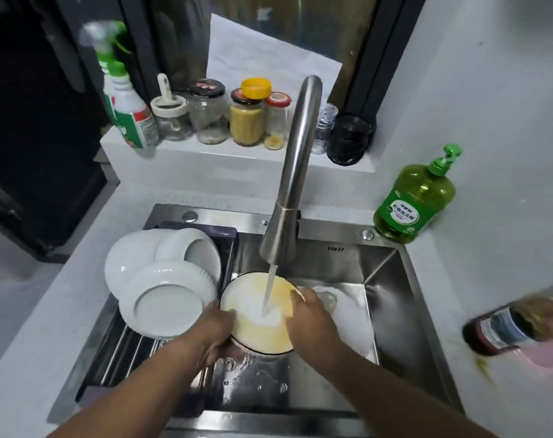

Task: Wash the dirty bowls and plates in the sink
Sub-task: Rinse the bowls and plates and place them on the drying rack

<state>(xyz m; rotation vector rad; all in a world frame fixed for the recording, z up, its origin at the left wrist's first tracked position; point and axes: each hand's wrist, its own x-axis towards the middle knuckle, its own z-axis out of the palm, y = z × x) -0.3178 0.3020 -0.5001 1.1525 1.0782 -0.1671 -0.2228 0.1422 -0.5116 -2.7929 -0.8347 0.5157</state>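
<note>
Head view shows a dark-rimmed bowl with yellowish residue held tilted over the steel sink, between the two hands. Water from the faucet falls onto the bowl's inner surface. The left hand grips the bowl's left rim, thumb inside and fingers curled underneath. The right hand rests on the right side of the bowl with its fingers bent over the rim; whether it pinches the rim cannot be told. Soapy foam lies in the sink just right of the right hand. Left of the bowl, white plates and bowls sit stacked upside down on a drying rack across the sink's left part. On the worktop at far right stands a green dish-soap bottle; a dark bottle lies nearer on the right. Jars line the far ledge.
</note>
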